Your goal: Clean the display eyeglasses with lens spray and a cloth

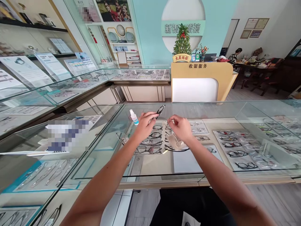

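Over the glass counter [152, 174], my left hand [146, 123] is closed on a pair of dark-framed glasses [161, 109], which sticks up past its fingertips. My right hand [180, 125] is beside it on the right, fingers curled in a pinch; what they hold, if anything, is too small to tell. A white spray bottle [134, 117] with a blue label stands just left of my left hand. Below my right hand lies a crumpled clear-and-white item [176, 142], near dark temple arms. Rows of glasses [155, 135] show beneath the glass between my forearms.
More glasses on trays [237, 153] lie inside the case at right. Papers [68, 135] rest on the counter at left. A wooden reception desk [225, 81] with a plant [182, 42] stands ahead. A person [234, 57] sits at a table in the back right.
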A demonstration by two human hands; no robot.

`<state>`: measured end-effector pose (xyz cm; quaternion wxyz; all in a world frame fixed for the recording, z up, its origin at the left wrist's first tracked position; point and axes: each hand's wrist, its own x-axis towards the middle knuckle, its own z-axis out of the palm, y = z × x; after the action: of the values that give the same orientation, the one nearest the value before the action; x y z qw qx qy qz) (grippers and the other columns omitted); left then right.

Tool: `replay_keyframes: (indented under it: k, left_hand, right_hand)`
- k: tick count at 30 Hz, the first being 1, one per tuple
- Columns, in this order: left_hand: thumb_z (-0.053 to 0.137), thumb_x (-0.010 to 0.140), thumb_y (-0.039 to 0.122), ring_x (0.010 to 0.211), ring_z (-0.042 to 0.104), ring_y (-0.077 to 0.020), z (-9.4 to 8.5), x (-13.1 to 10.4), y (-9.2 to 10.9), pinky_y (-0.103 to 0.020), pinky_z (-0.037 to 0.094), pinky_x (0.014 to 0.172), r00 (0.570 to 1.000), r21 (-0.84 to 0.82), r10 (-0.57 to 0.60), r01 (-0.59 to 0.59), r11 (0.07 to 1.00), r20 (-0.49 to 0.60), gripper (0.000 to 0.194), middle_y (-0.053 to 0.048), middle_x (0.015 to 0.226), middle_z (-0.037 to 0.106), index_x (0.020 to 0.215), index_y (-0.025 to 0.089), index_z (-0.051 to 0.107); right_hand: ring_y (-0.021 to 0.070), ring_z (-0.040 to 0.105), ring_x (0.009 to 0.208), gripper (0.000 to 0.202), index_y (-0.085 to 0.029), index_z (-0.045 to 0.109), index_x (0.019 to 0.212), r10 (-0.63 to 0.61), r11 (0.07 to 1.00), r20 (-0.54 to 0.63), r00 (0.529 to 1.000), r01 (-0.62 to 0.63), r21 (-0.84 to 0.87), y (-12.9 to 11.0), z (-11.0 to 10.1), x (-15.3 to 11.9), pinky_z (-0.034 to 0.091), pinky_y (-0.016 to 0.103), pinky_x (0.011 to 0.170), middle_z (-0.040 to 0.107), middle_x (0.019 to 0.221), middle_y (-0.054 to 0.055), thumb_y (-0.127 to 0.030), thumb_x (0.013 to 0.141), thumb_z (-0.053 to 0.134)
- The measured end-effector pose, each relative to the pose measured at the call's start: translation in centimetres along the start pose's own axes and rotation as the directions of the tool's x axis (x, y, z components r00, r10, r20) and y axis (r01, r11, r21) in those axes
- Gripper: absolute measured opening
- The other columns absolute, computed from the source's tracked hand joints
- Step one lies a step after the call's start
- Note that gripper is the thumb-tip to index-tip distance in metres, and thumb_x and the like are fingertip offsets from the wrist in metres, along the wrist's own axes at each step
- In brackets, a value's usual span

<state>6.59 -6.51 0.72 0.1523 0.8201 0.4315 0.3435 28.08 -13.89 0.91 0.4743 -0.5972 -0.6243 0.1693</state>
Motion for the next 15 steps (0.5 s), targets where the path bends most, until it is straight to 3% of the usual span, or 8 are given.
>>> replay_keyframes:
  k: [4, 7, 15]
  left_hand:
    - [0.049, 0.107, 0.035, 0.142, 0.057, -0.0296, 0.1, -1.4, 1.6, -0.047, 0.042, 0.125, 0.996, -0.242, 0.082, -0.084, 0.967, -0.021, 0.040, -0.008, 0.145, 0.072, 0.131, 0.029, 0.081]
    - [0.053, 0.106, 0.035, 0.138, 0.060, -0.0285, 0.5, -2.2, 2.3, -0.043, 0.048, 0.120, 0.993, -0.359, 0.119, -0.113, 0.927, -0.006, 0.039, -0.009, 0.140, 0.071, 0.132, 0.029, 0.081]
    - [0.057, 0.104, 0.034, 0.132, 0.064, -0.0270, 0.9, -2.8, 3.0, -0.042, 0.049, 0.115, 0.991, -0.382, 0.130, -0.129, 0.915, -0.024, 0.032, -0.008, 0.133, 0.073, 0.129, 0.028, 0.077]
  right_hand:
    - [0.0152, 0.038, 0.057, 0.033, -0.025, 0.080, 0.098, -0.005, 1.000, 0.018, 1.000, 0.005, 0.027, 0.1, 0.4, 0.0, 0.029, 0.030, 0.061, 0.042, 0.060, -0.006, -0.055, 0.098, 0.065]
    - [0.0146, 0.035, 0.057, 0.035, -0.025, 0.081, 0.098, -0.033, 0.997, 0.018, 0.999, 0.032, 0.068, 0.2, 0.7, -0.2, 0.027, 0.030, 0.061, 0.039, 0.059, -0.007, -0.057, 0.096, 0.067]
    - [0.0127, 0.029, 0.057, 0.029, -0.022, 0.077, 0.091, -0.036, 0.972, 0.009, 0.999, 0.033, 0.233, 0.5, 1.1, -0.4, 0.025, 0.031, 0.061, 0.032, 0.059, -0.010, -0.049, 0.094, 0.065]
